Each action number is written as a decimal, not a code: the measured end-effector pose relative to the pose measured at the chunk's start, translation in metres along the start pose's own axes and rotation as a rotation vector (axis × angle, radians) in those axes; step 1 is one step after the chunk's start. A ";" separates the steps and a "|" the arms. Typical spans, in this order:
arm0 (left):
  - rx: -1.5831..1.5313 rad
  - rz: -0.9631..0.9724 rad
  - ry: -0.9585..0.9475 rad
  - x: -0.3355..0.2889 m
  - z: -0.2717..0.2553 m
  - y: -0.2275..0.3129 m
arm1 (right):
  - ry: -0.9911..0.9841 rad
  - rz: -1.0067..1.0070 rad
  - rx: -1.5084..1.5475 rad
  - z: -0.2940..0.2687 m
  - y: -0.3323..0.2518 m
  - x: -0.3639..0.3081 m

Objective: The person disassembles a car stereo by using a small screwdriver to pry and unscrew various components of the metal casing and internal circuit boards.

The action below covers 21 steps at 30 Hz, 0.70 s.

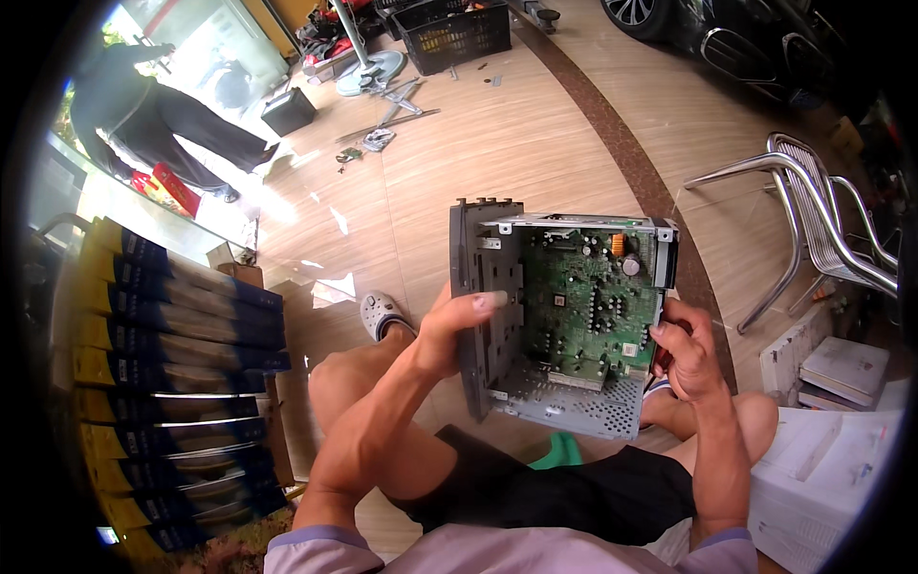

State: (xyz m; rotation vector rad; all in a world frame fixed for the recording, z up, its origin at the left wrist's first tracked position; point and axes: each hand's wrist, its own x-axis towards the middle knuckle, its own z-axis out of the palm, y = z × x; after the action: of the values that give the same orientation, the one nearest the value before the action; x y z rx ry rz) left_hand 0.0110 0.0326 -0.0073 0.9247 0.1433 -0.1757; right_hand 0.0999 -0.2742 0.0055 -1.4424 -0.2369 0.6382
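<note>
I hold an opened car stereo unit (574, 316) up in front of me, above my lap. Its metal casing lies open toward me, baring a green circuit board (583, 287) with an orange coil and several small round capacitors. A dark grey front frame forms its left side. My left hand (459, 320) is closed round that frame, the thumb over its inner edge and the other fingers hidden behind. On the opposite side, my right hand (690, 349) grips the casing's edge with curled fingers. Something small and dark red shows by those fingers; I cannot make out what.
Stacked blue and yellow boxes (182, 383) stand at the left. A metal chair (813, 210) and white boxes (822, 478) are at the right. Farther off are loose metal parts (378, 142), a black crate (454, 38), a dark vehicle (755, 48) and another person (143, 105).
</note>
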 end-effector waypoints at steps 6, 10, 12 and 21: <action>0.018 -0.021 -0.044 0.002 -0.013 0.000 | -0.012 -0.065 -0.095 -0.003 -0.005 -0.005; 0.013 -0.067 -0.029 -0.008 -0.008 0.010 | -0.042 -0.094 -0.131 -0.003 0.004 -0.008; 0.048 -0.087 -0.016 -0.006 -0.007 0.009 | 0.007 -0.098 -0.101 -0.007 0.009 -0.011; 0.053 0.016 -0.069 0.000 0.012 0.008 | 0.036 -0.069 0.040 0.000 0.015 -0.009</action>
State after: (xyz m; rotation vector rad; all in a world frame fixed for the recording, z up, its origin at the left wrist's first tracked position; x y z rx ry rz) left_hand 0.0127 0.0277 0.0056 0.9711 0.0673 -0.1973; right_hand 0.0884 -0.2793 -0.0071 -1.4003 -0.2436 0.5579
